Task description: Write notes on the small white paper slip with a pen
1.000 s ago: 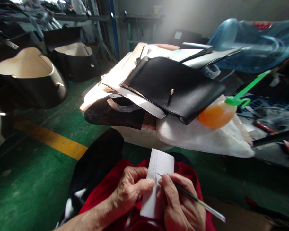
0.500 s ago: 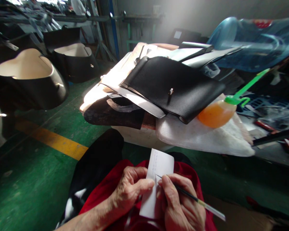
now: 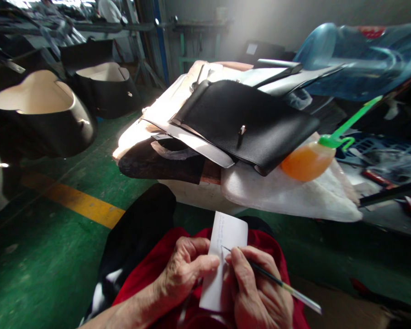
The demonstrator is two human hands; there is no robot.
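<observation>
A small white paper slip (image 3: 226, 237) with faint handwriting near its top rests over my lap on red cloth (image 3: 150, 269). My left hand (image 3: 185, 269) pinches the slip's left edge between thumb and fingers. My right hand (image 3: 256, 292) grips a thin dark pen (image 3: 277, 284); its tip touches the slip near the middle. Both hands sit close together at the bottom of the view.
Just ahead, a low white work slab (image 3: 294, 196) carries stacked black leather pieces (image 3: 246, 123) and an orange squeeze bottle (image 3: 306, 161) with a green nozzle. Black open-topped bag shells (image 3: 44, 114) stand at the left. The green floor has a yellow stripe (image 3: 75, 201).
</observation>
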